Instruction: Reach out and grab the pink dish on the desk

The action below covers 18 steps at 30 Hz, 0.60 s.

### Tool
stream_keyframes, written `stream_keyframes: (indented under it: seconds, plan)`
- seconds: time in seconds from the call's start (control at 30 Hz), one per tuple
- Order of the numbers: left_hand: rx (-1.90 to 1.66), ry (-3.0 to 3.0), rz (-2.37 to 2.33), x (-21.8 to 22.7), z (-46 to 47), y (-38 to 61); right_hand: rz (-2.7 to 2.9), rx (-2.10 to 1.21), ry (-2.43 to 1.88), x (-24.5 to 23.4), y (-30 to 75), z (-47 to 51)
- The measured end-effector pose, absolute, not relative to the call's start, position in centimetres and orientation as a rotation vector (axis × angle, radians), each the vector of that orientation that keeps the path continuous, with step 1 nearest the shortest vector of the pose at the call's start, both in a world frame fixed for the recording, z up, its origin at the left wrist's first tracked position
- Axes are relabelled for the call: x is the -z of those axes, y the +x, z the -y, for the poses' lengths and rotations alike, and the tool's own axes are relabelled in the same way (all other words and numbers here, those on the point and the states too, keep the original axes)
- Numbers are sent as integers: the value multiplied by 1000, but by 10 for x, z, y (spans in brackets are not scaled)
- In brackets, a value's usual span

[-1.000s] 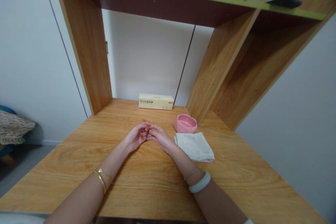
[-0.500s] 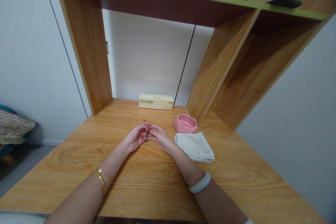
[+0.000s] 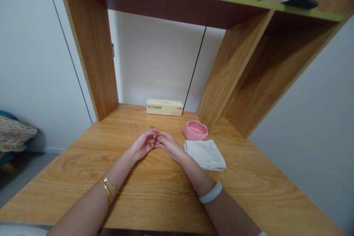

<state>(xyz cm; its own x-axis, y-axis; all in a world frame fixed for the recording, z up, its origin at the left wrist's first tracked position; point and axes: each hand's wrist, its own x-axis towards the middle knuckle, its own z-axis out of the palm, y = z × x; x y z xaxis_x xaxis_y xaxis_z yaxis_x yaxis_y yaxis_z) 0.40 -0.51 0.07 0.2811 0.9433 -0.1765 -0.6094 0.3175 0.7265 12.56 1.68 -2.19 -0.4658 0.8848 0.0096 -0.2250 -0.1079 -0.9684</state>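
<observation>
My left hand [image 3: 144, 143] and my right hand [image 3: 168, 143] rest on the wooden desk [image 3: 83, 162], fingertips meeting at the middle. The fingers of both are curled inward and I see nothing in them. A folded white cloth [image 3: 205, 153] lies just right of my right hand. Beyond the cloth sits a pink dish [image 3: 195, 130]. A long cream box [image 3: 164, 107] lies at the back of the desk against the wall.
Wooden uprights [image 3: 94, 51] stand at the left and right of the desk, carrying a shelf [image 3: 171, 0] overhead. A dark object [image 3: 300, 2] lies on that shelf at the right. A patterned cushion [image 3: 13, 132] shows at the far left.
</observation>
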Motion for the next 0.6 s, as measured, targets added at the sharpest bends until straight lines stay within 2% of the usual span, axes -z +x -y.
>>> stream_keyframes:
  seconds: [0.17, 0.27, 0.47, 0.6]
  plan:
    - [-1121, 624, -659, 1, 4, 4, 1348, -1680, -794, 26, 124, -18]
    - [-1069, 698, -604, -1, 5, 5, 1424, -1540, -841, 30, 121, -20]
    - [-901, 891, -439, -11, 12, 4, 1803, -772, -1110, -2, 139, -23]
    - [-936, 1207, -579, -6, 16, 12, 1926, 31, -1539, -43, 183, -20]
